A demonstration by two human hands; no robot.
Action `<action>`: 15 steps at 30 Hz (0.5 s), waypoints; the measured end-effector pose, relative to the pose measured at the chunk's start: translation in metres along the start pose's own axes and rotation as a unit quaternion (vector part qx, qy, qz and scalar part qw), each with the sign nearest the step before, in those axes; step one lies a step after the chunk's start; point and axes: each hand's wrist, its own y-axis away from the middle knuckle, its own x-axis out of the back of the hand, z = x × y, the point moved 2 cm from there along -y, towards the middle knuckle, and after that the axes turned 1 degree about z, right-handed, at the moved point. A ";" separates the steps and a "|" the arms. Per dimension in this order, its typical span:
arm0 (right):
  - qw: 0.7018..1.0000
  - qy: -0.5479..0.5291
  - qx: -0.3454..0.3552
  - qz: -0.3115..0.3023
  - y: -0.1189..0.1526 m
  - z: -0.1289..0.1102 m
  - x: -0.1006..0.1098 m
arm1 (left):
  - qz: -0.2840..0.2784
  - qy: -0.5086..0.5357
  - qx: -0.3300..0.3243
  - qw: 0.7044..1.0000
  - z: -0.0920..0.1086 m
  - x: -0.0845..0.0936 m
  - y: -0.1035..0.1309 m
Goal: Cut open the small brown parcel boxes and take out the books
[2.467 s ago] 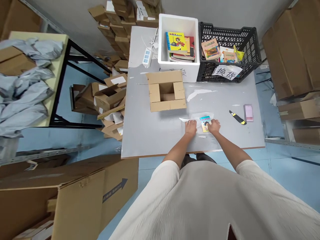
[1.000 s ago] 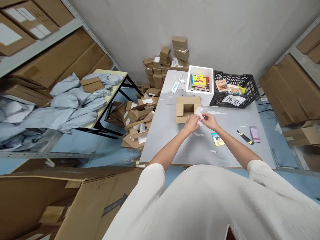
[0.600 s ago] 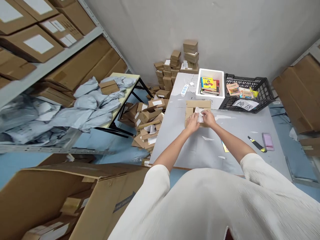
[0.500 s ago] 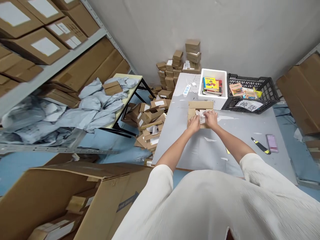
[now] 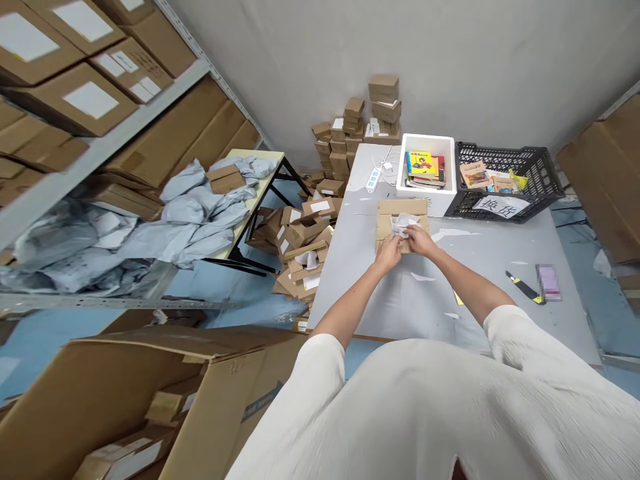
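A small cardboard box (image 5: 383,223) lies opened on the grey table, its flaps folded outward. In the middle of it sits a crumpled, whitish, thin wrapping (image 5: 401,222); what it covers is hidden. My left hand (image 5: 389,252) is at the box's near left side, its curled fingertips pinching the near edge of the wrapping. From the right, my right hand (image 5: 419,240) reaches over the box, thumb and fingers closed on the wrapping's right part. The two hands are close together, and their fingertips are partly hidden.
Behind the box stand a white foam box (image 5: 425,204) with books and a black crate (image 5: 543,177) with more. A black-and-yellow cutter (image 5: 525,288), a blurred purple item (image 5: 549,282) and a power strip (image 5: 373,180) lie on the table (image 5: 360,300). Cartons (image 5: 300,233) heap up left.
The white wrapping is more spread out over the box now. My hands have drawn slightly closer together and lower at its near side. The view has shifted a little.
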 end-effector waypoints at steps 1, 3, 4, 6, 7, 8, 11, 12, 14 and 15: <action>1.000 -0.003 0.006 0.014 0.005 0.001 0.005 | -0.003 0.000 -0.008 1.000 0.006 -0.002 0.000; 0.999 -0.010 0.008 0.045 0.018 0.005 0.017 | -0.010 0.001 -0.025 1.000 0.020 -0.009 0.000; 0.998 -0.014 0.004 0.059 0.026 0.008 0.024 | -0.014 0.001 -0.034 0.999 0.028 -0.014 0.000; 0.996 -0.019 -0.011 0.082 0.046 0.020 0.039 | -0.023 0.006 -0.055 0.998 0.046 -0.025 0.000; 0.996 -0.020 -0.020 0.090 0.058 0.028 0.046 | -0.030 0.010 -0.068 0.997 0.055 -0.032 0.000; 0.995 -0.020 -0.029 0.098 0.071 0.037 0.054 | -0.039 0.013 -0.081 0.996 0.064 -0.039 0.000; 0.991 -0.013 -0.065 0.112 0.114 0.065 0.073 | -0.070 0.020 -0.115 0.991 0.090 -0.065 0.000; 0.990 -0.009 -0.081 0.112 0.129 0.075 0.078 | -0.082 0.021 -0.124 0.989 0.097 -0.075 0.000; 0.987 0.000 -0.124 0.102 0.159 0.091 0.085 | -0.107 0.020 -0.133 0.985 0.110 -0.095 0.002; 0.985 0.004 -0.148 0.091 0.173 0.099 0.087 | -0.120 0.020 -0.133 0.984 0.116 -0.105 0.004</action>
